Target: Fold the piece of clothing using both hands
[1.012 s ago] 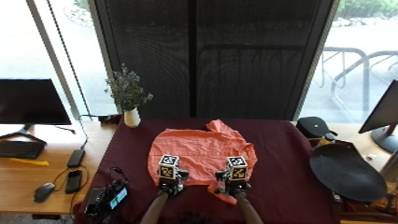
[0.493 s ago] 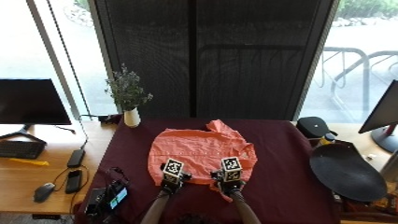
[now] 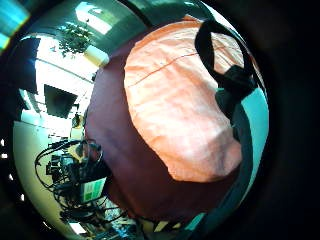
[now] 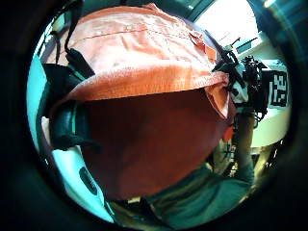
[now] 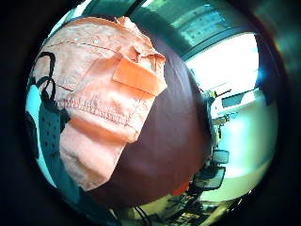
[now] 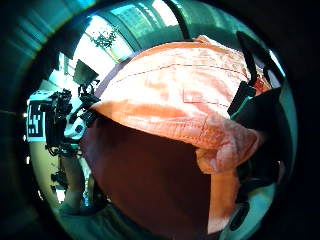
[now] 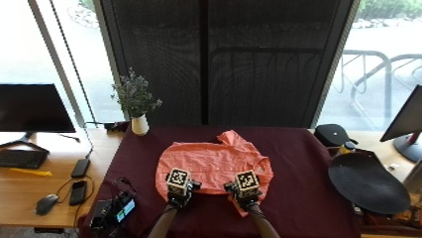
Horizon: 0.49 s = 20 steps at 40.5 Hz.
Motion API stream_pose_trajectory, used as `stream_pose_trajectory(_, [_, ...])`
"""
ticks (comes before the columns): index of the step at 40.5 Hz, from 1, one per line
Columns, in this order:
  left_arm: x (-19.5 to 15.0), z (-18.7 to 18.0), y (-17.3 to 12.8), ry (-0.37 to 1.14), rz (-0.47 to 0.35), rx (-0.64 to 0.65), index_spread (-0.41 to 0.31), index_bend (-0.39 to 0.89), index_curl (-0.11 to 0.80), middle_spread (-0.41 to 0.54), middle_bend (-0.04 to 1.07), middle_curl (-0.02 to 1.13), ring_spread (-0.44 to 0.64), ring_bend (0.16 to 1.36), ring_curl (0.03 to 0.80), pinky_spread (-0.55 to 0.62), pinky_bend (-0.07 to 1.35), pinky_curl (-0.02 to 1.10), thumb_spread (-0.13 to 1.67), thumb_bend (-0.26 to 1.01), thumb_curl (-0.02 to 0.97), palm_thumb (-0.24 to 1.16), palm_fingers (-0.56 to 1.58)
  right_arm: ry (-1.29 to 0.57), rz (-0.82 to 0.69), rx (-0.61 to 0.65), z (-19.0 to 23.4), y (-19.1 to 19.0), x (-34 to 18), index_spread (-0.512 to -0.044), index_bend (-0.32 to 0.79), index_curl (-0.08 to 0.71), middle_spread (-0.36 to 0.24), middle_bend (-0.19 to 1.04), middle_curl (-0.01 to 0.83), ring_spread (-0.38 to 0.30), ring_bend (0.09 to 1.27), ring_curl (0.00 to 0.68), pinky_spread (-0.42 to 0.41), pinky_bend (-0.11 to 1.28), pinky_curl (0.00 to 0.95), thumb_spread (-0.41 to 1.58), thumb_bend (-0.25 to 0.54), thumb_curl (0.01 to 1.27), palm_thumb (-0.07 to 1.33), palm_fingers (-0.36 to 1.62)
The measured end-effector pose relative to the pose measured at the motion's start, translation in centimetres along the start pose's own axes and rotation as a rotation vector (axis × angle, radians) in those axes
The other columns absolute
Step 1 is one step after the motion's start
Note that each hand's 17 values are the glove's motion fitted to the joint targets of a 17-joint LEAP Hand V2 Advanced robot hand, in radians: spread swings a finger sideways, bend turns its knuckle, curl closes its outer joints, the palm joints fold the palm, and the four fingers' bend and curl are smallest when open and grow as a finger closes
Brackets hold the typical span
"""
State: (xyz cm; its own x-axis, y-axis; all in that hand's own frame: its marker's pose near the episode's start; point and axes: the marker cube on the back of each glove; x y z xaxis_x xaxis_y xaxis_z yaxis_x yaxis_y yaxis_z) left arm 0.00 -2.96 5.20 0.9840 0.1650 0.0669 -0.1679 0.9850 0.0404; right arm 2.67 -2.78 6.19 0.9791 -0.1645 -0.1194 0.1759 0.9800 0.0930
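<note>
Orange shirt (image 4: 144,53) lies spread on a dark maroon tablecloth (image 4: 154,144). Its near hem is lifted off the cloth, forming a ridge with shadow beneath. A row of small buttons runs along a seam across the shirt, and a flap of brighter orange shows toward the far side. Black-gloved fingers (image 4: 67,120) of the left hand (image 4: 65,103) curl at one end of the hem; whether they actually pinch the fabric is hard to tell. At the hem's other end, another gloved hand (image 4: 240,84) sits at the shirt corner. A forearm and a grey-green sleeve (image 4: 207,197) show beyond the cloth's edge.
</note>
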Motion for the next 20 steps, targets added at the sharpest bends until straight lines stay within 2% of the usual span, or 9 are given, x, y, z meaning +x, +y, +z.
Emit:
stream_pose_trajectory(5, [0.3,-4.7,3.0,0.033,0.046,-0.203,-0.275,0.15,0.416,-0.324,0.38,0.50,-0.36,0.64,0.401,-0.15,0.21,0.36,1.09,0.07,0.430,0.84,1.19,-0.064,-0.064,-0.140,-4.2,1.7,0.1,-0.299,0.17,0.408,-0.247,0.34,0.424,-0.282,0.64,0.415,-0.302,0.48,0.359,1.14,0.089,0.40,1.07,1.36])
stream_pose_trajectory(9, [-0.3,-6.5,2.6,0.030,0.038,-0.209,-0.271,0.15,0.416,-0.329,0.38,0.50,-0.37,0.64,0.407,-0.16,0.19,0.37,1.05,0.06,0.447,0.88,1.18,-0.084,-0.075,-0.175,-7.9,1.5,0.7,-0.302,0.16,0.406,-0.255,0.35,0.432,-0.285,0.65,0.421,-0.322,0.50,0.369,1.13,0.084,0.40,1.09,1.35])
stream_pose_trajectory(12, [-1.3,-7.7,0.6,0.010,-0.032,-0.162,-0.269,0.14,0.413,-0.329,0.38,0.50,-0.38,0.66,0.414,-0.16,0.19,0.37,1.03,0.03,0.453,0.87,1.18,-0.075,-0.029,-0.128,-9.8,-1.3,1.7,-0.304,0.14,0.398,-0.258,0.35,0.437,-0.285,0.66,0.425,-0.336,0.52,0.373,1.13,0.081,0.40,1.10,1.33])
stream_pose_trajectory(17, [-3.3,-8.5,-5.0,-0.040,-0.182,-0.072,-0.275,0.14,0.407,-0.335,0.42,0.51,-0.39,0.73,0.431,-0.17,0.16,0.37,1.03,-0.02,0.445,0.83,1.24,-0.051,0.081,-0.024,-10.8,-8.4,2.7,-0.312,0.14,0.390,-0.261,0.35,0.442,-0.287,0.69,0.431,-0.352,0.54,0.380,1.08,0.043,0.40,1.09,1.32])
stream_pose_trajectory(20, [-3.8,-8.2,-8.2,-0.051,-0.229,-0.040,-0.279,0.17,0.412,-0.338,0.46,0.52,-0.39,0.73,0.433,-0.17,0.14,0.36,1.06,-0.02,0.437,0.82,1.21,-0.002,0.121,0.098,-10.6,-13.2,2.8,-0.312,0.15,0.389,-0.262,0.34,0.444,-0.284,0.70,0.435,-0.356,0.54,0.380,1.05,0.021,0.40,1.09,1.33])
